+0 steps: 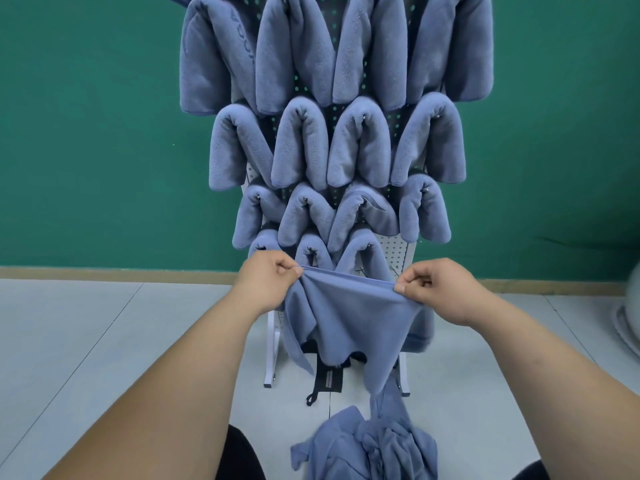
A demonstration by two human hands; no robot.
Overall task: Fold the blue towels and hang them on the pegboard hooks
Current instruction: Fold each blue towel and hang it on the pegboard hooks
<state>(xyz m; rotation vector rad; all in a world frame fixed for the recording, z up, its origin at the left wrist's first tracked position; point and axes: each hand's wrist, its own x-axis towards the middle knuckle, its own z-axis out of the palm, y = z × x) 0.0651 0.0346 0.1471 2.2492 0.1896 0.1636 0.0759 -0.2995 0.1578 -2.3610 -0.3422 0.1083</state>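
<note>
Now each hand, left hand (pixel 268 280) and right hand (pixel 438 289), pinches the towel (pixel 349 320).

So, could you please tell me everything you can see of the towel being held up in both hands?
The held towel is a soft, fleecy-looking blue cloth, unfolded. The left hand and the right hand each pinch a top corner, stretching that edge nearly level. The rest hangs in loose folds before the lower pegboard, its lowest tip trailing toward the towel pile on the floor; contact there is unclear.
</note>
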